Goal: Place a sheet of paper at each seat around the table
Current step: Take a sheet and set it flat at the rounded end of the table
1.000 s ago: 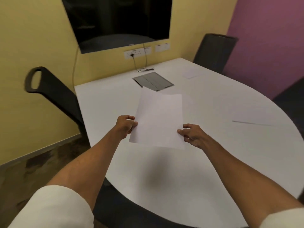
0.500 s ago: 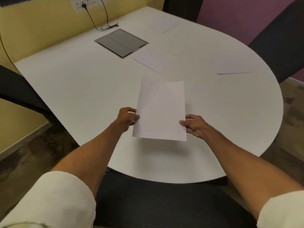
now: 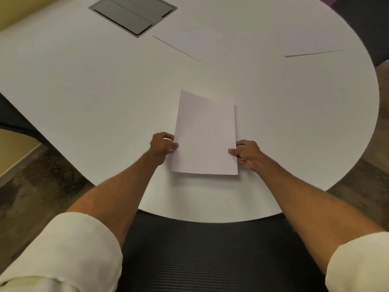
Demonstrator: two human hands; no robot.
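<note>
I hold a white sheet of paper (image 3: pixel 205 133) low over the near part of the white table (image 3: pixel 84 91). My left hand (image 3: pixel 162 147) pinches its left edge and my right hand (image 3: pixel 246 153) pinches its right edge. The near end looks close to the tabletop; whether it touches I cannot tell. Directly below me is a black mesh chair (image 3: pixel 200 256), tucked at the table's near edge. Another sheet (image 3: pixel 189 40) lies flat near the middle of the table, and a third sheet (image 3: pixel 309 47) lies at the far right.
A grey cable hatch (image 3: pixel 132 14) is set into the tabletop at the far left. A dark chair (image 3: pixel 366 28) stands at the upper right and part of another (image 3: pixel 12 116) at the left. Patterned floor surrounds the table.
My view has tilted down and moved closer to the table. The sheet in both hands has come lower and nearer to the table's near edge, above the black chair.
</note>
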